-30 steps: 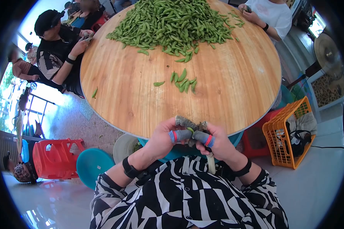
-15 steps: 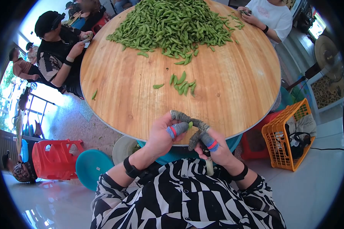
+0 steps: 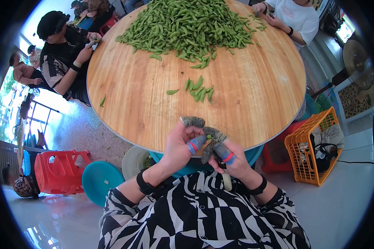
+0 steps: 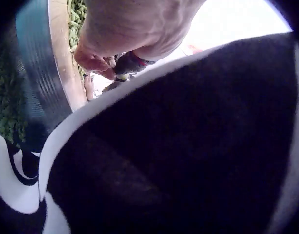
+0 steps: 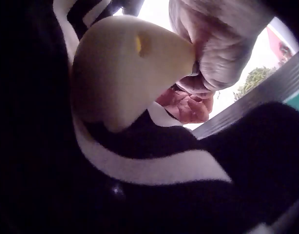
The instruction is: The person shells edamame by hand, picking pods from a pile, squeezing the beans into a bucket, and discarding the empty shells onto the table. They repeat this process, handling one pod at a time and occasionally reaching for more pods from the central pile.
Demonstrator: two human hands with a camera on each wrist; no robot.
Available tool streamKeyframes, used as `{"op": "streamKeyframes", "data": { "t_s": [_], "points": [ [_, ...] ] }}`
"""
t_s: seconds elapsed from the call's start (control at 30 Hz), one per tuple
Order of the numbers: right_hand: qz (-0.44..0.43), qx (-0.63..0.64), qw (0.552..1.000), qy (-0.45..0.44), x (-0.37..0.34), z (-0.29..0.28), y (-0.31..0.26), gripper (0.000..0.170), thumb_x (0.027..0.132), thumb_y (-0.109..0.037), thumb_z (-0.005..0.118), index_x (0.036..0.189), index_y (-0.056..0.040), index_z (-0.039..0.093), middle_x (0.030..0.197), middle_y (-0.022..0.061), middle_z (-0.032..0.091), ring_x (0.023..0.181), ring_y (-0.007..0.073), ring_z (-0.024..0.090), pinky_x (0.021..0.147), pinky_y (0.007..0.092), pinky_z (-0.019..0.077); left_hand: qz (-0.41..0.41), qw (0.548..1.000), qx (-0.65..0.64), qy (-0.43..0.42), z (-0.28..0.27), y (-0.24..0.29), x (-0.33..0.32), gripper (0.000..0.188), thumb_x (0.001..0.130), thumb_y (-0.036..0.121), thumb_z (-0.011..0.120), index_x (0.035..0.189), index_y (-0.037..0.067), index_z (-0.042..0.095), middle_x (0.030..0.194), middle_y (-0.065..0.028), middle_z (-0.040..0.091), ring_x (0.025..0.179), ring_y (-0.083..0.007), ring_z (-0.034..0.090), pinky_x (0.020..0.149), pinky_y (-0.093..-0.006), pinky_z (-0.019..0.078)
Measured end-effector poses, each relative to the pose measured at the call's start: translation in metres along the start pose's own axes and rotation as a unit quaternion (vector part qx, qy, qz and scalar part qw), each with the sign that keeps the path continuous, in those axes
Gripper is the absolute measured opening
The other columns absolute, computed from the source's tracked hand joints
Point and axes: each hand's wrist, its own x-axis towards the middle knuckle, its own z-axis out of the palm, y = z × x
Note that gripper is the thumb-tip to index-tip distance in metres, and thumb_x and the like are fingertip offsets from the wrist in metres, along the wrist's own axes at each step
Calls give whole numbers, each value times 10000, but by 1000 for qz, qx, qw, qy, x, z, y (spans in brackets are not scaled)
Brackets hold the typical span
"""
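Note:
In the head view my left hand (image 3: pixel 180 139) has the green end of a soybean pod (image 3: pixel 209 136) at its thumb tip, mostly hidden by the fingers. Close against it, my right hand (image 3: pixel 232 157) grips a tool with a pale handle (image 3: pixel 227 181), whose working end is covered by the fingers. This handle (image 5: pixel 125 68) looks large in the right wrist view, thick and cream, with a hole near its end. Grey covers with coloured bands wrap the thumbs; dark covers sit on other fingers. Several loose pods (image 3: pixel 198 89) lie ahead on the table.
A big heap of green pods (image 3: pixel 187 29) covers the far part of the round wooden table (image 3: pixel 133 95). People sit at both sides. A red stool (image 3: pixel 62 172) and teal basin (image 3: pixel 102 182) stand left, an orange crate (image 3: pixel 311 145) right.
My hands drew apart slightly, then came together again. My left index finger has lifted away from the thumb. The pale-handled tool stays in my right hand.

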Motion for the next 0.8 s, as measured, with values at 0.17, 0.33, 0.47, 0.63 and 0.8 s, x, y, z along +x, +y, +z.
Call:
{"op": "streamKeyframes", "data": {
  "t_s": [0.17, 0.33, 0.47, 0.63, 0.8],
  "points": [
    [-6, 13, 1000, 1, -1, 1, -2, 421, 995, -131, 363, 1406, -42, 333, 806, 91, 593, 525, 56, 458, 461, 177, 379, 34, 999, 7, 1, 3, 0, -3, 329, 861, -69, 553, 1158, 6, 432, 980, -79, 606, 940, -126, 576, 853, -258, 451],
    [-11, -27, 999, 28, -1, 4, -2, 401, 977, -101, 413, 1374, -44, 394, 817, 83, 605, 522, 44, 446, 464, 173, 369, 31, 999, -16, 12, 5, 0, -5, 331, 860, -71, 554, 1159, 9, 439, 977, -73, 610, 932, -124, 577, 851, -259, 451],
    [-36, -129, 988, 72, -1, 11, -8, 372, 941, -57, 485, 1312, -36, 486, 830, 67, 620, 578, 56, 500, 512, 185, 412, 35, 999, -30, 3, 2, -4, -5, 345, 853, -67, 563, 1171, 12, 453, 962, -65, 616, 936, -126, 580, 836, -250, 452],
    [-23, -202, 977, 61, -3, 3, -10, 401, 892, -29, 564, 1289, -26, 510, 884, 71, 641, 773, 116, 603, 670, 250, 489, -46, 987, -146, -46, -2, 3, 2, 379, 837, -90, 528, 1194, 12, 452, 965, -68, 615, 869, -114, 566, 761, -237, 451],
    [-193, -398, 896, 39, -2, -3, -3, 418, 870, -24, 609, 1276, -14, 509, 1025, 81, 635, 936, 139, 610, 790, 277, 496, -37, 995, -83, -44, 11, 1, 1, 401, 826, -96, 496, 1208, 15, 440, 972, -69, 604, 810, -100, 540, 711, -228, 443]
  ]
}}
